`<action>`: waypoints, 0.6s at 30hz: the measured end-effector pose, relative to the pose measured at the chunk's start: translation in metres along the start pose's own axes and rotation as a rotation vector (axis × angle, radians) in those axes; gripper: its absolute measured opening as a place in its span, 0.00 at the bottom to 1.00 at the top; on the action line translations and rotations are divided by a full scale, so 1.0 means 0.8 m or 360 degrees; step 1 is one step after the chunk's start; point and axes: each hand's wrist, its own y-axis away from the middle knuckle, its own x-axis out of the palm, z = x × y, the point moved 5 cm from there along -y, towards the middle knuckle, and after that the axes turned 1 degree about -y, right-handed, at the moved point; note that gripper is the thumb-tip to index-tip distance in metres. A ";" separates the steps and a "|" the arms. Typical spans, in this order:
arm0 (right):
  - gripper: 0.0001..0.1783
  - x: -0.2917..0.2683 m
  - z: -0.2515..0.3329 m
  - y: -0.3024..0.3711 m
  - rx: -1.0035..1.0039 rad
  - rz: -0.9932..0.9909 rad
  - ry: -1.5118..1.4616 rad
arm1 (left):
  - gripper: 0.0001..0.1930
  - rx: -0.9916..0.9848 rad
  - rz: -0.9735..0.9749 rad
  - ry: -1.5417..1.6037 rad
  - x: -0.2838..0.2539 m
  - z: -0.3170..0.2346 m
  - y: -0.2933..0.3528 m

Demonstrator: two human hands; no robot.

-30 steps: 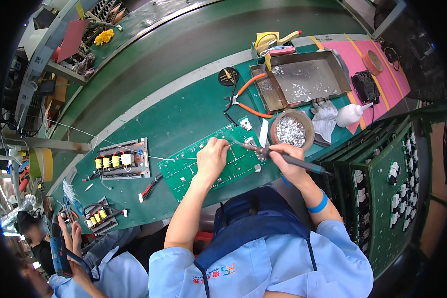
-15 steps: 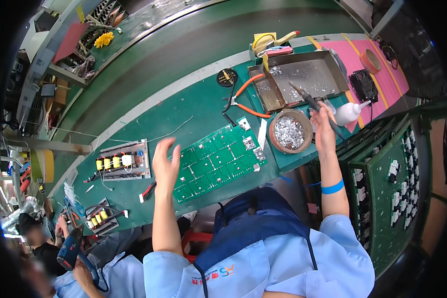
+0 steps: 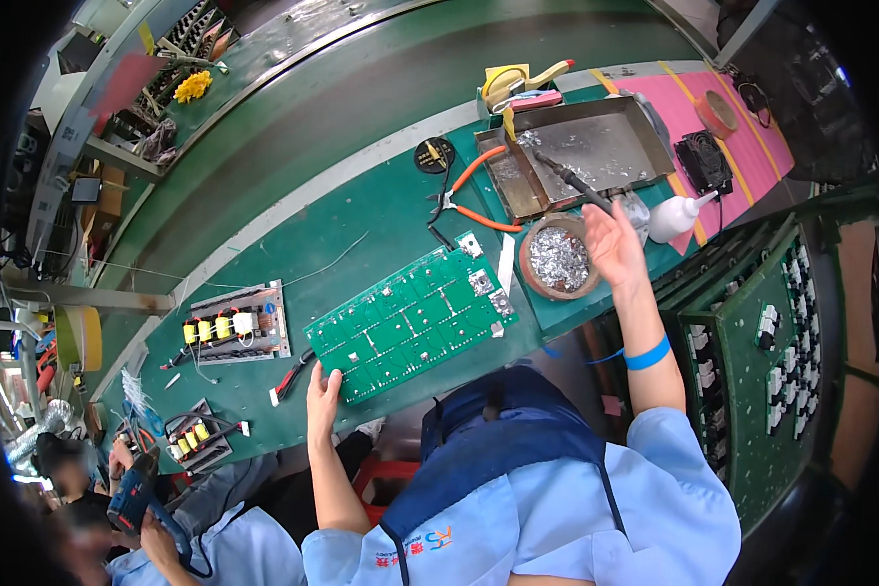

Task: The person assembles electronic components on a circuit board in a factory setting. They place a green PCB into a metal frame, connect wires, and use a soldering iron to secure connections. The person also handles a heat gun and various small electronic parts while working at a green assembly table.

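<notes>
A green circuit board (image 3: 410, 322) with pale solder pads lies in front of me on the green bench. At its lower left corner, my left hand (image 3: 324, 398) grips the edge, thumb on top; the fingers are partly hidden. My right hand (image 3: 615, 249), palm turned up, holds a soldering iron (image 3: 578, 182) by its dark handle. The iron's tip points up and left over the metal tray (image 3: 645, 127), which has silvery solder bits in it. Just left of that hand stands a round bowl (image 3: 530, 266) filled with silvery scraps.
Orange-handled cutters (image 3: 477, 215) lie beside the tray. A white squeeze bottle (image 3: 674, 219) stands right of my right hand. Yellow-coil assemblies (image 3: 234, 325) lie on the left of the bench. A co-worker holding a blue power drill (image 3: 135, 493) sits at lower left.
My left hand has come down from above the board onto its lower left edge. The right hand has shifted left and down, and the iron's tip has moved left over the tray.
</notes>
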 end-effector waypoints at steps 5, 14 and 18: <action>0.13 0.054 -0.078 0.049 -0.0306 0.0515 0.1804 | 0.22 0.0221 -0.0149 -0.0276 -0.018 0.038 -0.027; 0.14 0.087 -0.141 0.026 -0.0648 0.0621 0.3426 | 0.21 0.0177 -0.0134 0.0077 0.018 -0.027 -0.016; 0.15 0.091 -0.135 0.027 -0.0748 0.0664 0.3261 | 0.20 0.0257 -0.0098 0.0147 0.014 -0.010 -0.028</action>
